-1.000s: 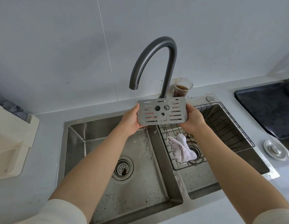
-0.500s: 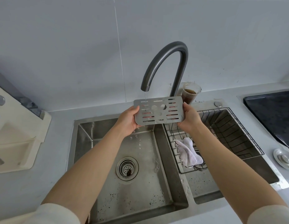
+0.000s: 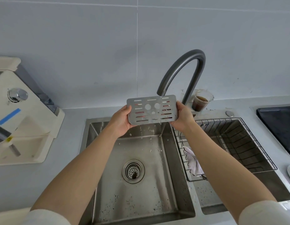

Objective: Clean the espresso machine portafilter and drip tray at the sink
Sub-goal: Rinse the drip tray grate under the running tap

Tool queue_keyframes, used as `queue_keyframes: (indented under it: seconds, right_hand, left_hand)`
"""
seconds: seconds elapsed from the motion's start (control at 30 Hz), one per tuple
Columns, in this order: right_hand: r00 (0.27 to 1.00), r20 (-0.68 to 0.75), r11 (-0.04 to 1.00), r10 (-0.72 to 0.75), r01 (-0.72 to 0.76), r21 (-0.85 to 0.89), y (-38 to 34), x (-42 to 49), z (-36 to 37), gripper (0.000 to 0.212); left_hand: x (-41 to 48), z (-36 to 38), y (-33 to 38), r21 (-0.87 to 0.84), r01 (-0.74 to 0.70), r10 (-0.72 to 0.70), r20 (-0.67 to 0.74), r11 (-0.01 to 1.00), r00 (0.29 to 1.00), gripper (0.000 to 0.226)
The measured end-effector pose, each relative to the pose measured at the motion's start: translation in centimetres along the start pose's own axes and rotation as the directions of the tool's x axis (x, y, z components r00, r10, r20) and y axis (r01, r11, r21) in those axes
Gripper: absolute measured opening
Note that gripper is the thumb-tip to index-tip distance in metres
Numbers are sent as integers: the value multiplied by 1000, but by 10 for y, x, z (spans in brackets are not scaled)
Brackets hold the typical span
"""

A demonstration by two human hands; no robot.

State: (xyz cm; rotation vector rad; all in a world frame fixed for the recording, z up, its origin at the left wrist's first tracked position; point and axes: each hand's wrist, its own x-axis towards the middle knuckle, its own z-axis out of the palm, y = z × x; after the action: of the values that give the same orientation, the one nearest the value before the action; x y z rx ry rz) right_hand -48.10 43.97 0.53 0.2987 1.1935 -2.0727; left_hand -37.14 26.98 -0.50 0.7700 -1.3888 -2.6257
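A slotted metal drip tray grate [image 3: 151, 117] stands tilted upright over the left sink basin [image 3: 141, 189]. My left hand [image 3: 120, 121] grips its left edge and my right hand [image 3: 183, 118] grips its right edge. A thin stream of water from the dark curved faucet [image 3: 181, 70] runs down the grate's right half, and drops fall off its lower edge into the basin. Dark coffee specks lie on the basin floor around the drain [image 3: 133, 171]. No portafilter shows.
A cream espresso machine [image 3: 19, 114] stands on the counter at left. A wire rack [image 3: 238, 143] with a white cloth [image 3: 193, 161] sits in the right basin. A plastic cup of coffee [image 3: 201, 101] stands behind the faucet. A dark tray [image 3: 277, 124] lies at far right.
Both hands shifted the grate to the left under the spout, so the water now strikes its right half. The camera view swung left, showing more of the espresso machine.
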Motion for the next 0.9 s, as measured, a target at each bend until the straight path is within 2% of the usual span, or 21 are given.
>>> queue_keyframes:
  seconds: [0.3, 0.47, 0.73, 0.9]
  right_hand:
    - [988, 101, 992, 115, -109, -67, 40, 8, 18, 35]
    - [983, 91, 985, 156, -148, -92, 57, 8, 19, 36]
    - [980, -13, 975, 200, -200, -98, 58, -7, -5, 43]
    - [977, -76, 974, 200, -206, -89, 39, -21, -31, 67]
  left_hand:
    - [-22, -48, -6, -63, -16, 11, -89, 998, 996, 28]
    - [-34, -64, -14, -102, -10, -4, -133, 995, 991, 27]
    - [-41, -67, -26, -145, 5, -29, -167, 989, 986, 26]
    - [-40, -59, -30, -122, 16, -34, -144, 992, 989, 28]
